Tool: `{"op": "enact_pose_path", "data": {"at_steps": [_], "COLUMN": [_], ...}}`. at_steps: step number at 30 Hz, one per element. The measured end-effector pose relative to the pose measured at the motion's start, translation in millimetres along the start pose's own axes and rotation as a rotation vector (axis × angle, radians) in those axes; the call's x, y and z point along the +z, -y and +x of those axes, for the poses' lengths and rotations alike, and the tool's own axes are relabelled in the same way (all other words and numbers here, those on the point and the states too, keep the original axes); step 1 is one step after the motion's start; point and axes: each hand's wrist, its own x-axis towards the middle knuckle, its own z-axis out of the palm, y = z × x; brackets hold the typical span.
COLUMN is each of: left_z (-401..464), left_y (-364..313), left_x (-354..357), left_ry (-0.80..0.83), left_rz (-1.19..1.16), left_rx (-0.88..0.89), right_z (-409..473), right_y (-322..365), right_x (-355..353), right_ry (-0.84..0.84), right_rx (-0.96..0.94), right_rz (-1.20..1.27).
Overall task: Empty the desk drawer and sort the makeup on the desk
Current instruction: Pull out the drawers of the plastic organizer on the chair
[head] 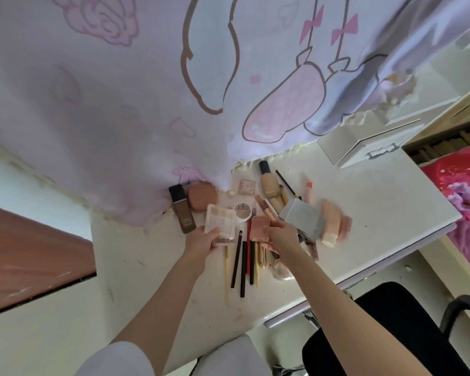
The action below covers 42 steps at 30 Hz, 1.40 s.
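Note:
Makeup lies spread over the white desk (152, 270). My left hand (201, 241) grips the near end of a clear eyeshadow palette (219, 222). My right hand (280, 234) pinches a pink square compact (259, 225). Below them several pencils and brushes (242, 261) lie side by side. A dark foundation bottle (182, 210), a round terracotta compact (202, 197) and a white round pot (243, 210) sit behind the palette. A beige foundation bottle (269, 185), a silver box (301, 219) and blurred peach tubes (333, 223) lie to the right.
A pink printed curtain (120, 104) hangs over the back of the desk. A white box (369, 142) stands at the far right corner. A black chair (391, 329) is at the lower right, a brown surface (25, 256) at the left.

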Motion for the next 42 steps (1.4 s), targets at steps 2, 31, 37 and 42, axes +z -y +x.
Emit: {"op": "enact_pose_path", "data": {"at_steps": [2,31,37,42], "left_z": [6.1,-243.0,-322.9,-389.7], "left_y": [-2.6,85.9,179.4,262.4], "left_x": [1.1,-149.8,-209.3,-264.8], "left_ry": [-0.043,-0.685,-0.903,-1.107], "left_rz": [0.007,1.137,1.03,0.84], "left_rx": [0.005,0.774,0.513,0.32], "right_z": [5.5,-182.8,-259.3,-331.8], "right_y": [0.1,-44.8,-100.4,-163.2], "right_x": [2.9,7.3,50.1,109.3], "right_ry": [-0.019,0.357,0.61,0.879], "right_rx": [0.014,-1.217,-1.437,-1.624], "right_rz": [-0.02,-1.287,-1.428,-1.543]}}
